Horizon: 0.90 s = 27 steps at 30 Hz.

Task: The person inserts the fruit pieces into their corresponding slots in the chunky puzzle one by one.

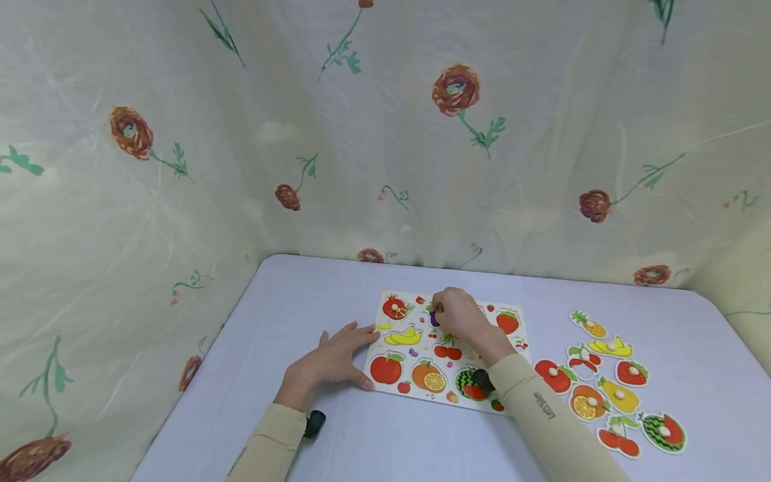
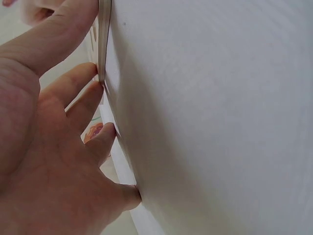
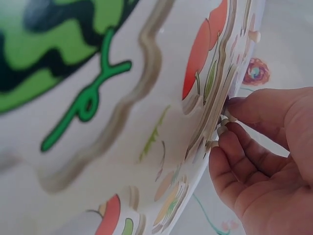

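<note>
A white fruit puzzle board lies on the table, printed with fruit shapes in cut outlines. My left hand spreads its fingers along the board's left edge, the thumb at the near left corner. In the left wrist view, fingertips touch the board's side. My right hand is over the back middle of the board, pinching the knob of a purple fruit piece mostly hidden under the fingers. In the right wrist view, the right hand has thumb and fingertips together at small pale knobs close to the board.
Right of the board lies a loose group of knobbed fruit pieces, among them a pineapple, a pear, an orange, a watermelon and cherries. A flowered curtain hangs behind the white table.
</note>
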Tool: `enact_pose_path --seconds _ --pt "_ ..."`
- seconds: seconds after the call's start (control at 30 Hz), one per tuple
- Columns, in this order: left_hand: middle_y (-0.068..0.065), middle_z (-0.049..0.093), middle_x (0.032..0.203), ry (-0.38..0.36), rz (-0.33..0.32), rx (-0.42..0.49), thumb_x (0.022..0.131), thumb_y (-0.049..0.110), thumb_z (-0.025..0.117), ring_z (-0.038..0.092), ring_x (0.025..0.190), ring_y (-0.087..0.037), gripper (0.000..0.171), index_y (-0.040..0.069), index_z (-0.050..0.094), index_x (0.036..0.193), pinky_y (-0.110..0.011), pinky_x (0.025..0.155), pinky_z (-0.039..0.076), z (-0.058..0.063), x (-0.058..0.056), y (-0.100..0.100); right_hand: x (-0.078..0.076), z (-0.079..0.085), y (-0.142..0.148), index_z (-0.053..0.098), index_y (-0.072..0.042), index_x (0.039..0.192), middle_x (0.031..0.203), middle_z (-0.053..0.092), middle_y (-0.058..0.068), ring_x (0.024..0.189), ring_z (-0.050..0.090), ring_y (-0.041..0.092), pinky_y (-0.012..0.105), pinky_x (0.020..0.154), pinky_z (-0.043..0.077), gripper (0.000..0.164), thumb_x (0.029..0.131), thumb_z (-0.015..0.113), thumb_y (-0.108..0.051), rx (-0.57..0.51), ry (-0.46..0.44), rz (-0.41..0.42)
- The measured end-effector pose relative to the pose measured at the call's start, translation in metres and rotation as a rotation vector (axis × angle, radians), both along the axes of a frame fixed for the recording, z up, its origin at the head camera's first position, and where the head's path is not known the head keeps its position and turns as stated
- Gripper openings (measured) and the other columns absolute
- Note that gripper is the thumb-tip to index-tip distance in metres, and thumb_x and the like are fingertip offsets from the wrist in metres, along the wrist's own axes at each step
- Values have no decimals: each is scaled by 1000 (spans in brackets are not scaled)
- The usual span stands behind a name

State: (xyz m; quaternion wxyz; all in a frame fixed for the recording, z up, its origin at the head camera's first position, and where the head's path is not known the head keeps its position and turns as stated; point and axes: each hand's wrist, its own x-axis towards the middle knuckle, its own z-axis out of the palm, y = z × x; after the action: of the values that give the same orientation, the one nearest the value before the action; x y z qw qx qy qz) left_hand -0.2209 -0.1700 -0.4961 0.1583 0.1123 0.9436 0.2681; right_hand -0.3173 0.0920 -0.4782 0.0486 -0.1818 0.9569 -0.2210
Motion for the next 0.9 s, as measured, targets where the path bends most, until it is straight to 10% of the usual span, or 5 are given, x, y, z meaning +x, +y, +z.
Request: enact_pose_path --seconds 0.9 --pt "5 36 161 -7 2 7 70 35 89 15 155 -27 92 26 44 150 -73 119 3 3 2 2 -2 -8 -3 71 -9 89 92 64 7 82 55 21 30 72 47 10 93 62 -8 19 -7 -56"
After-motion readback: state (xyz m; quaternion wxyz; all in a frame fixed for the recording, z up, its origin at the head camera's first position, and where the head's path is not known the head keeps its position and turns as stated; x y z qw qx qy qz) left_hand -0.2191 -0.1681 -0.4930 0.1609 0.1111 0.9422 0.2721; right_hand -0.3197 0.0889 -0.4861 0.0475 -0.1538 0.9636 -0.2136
